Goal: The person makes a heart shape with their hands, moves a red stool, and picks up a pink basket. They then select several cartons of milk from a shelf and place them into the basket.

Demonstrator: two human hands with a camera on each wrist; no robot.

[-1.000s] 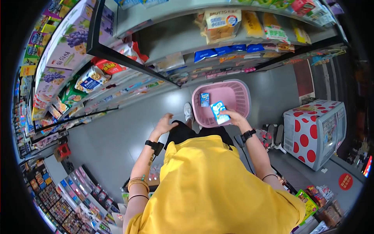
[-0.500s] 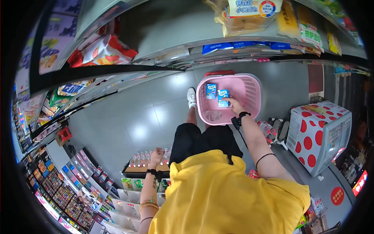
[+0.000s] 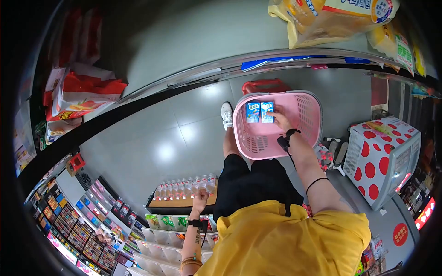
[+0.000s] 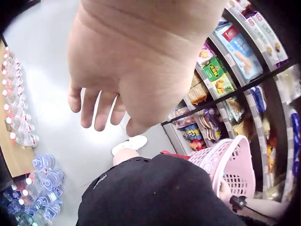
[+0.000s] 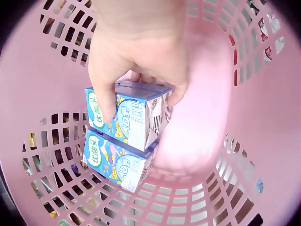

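Tipping risk
The right hand pinches one carton beside another carton in the basket; uneven release could topple both. The left hand has fingers apart.

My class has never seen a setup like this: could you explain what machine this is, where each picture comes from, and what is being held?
There is no machine: a person works bare-handed. One current picture looks down from the head; the others come from the left and right wrists. The right hand has its grip around a blue pack. A second blue pack sits beside it in a pink basket. The left hand is empty. Packaged food sits on a shelf.
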